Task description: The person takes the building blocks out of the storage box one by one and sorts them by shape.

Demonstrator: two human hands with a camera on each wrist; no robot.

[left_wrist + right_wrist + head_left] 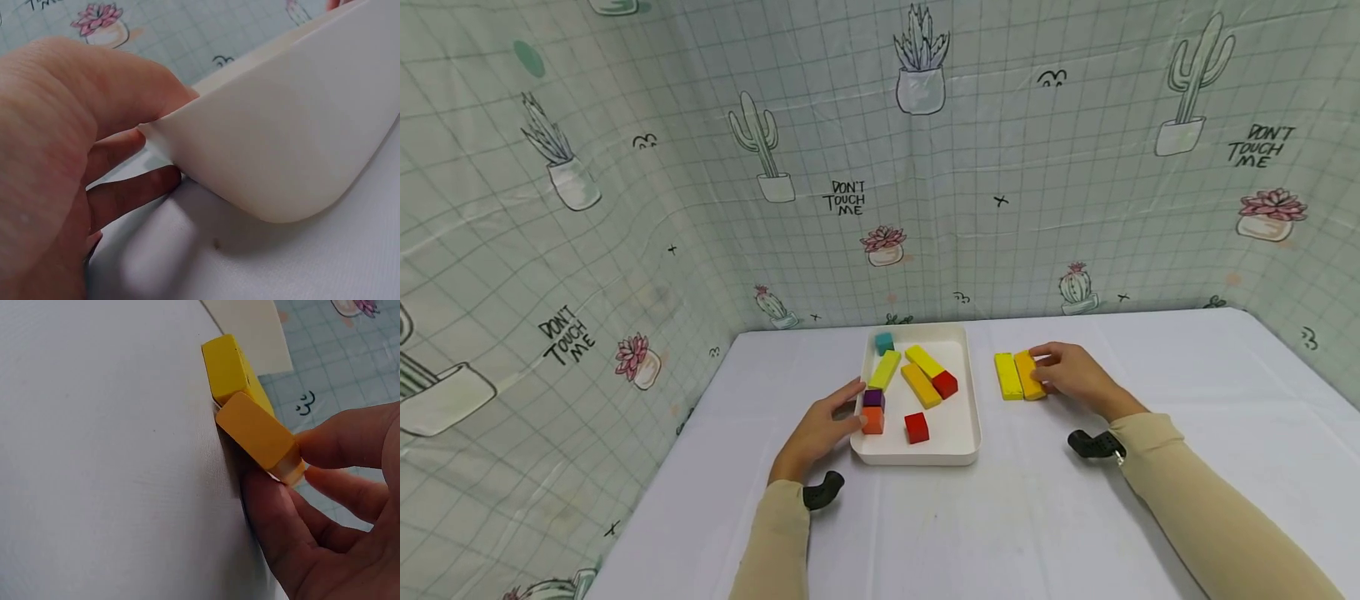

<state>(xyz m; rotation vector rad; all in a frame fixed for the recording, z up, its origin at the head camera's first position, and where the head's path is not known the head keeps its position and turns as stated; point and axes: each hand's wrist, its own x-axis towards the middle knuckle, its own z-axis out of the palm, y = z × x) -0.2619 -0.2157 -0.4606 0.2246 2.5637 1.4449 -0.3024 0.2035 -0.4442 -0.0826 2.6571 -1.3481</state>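
Note:
My left hand (820,427) holds the left wall of a white tray (917,459); in the left wrist view its thumb lies over the rim and its other fingers are outside the wall. To the right of the tray, my right hand (1078,379) pinches an orange-yellow block (256,431) between thumb and fingers. This block stands against a yellow block (1008,377) on its left, and looks tilted towards it in the right wrist view. Part of the orange-yellow block is hidden behind the fingertips in the head view.
Inside the tray lie a teal block (884,342), a purple block (874,398), an orange block (872,421), a red cube (917,428), another red block (945,384) and several long yellow blocks. A white cloth (940,533) covers the table, and a printed curtain (985,250) hangs behind.

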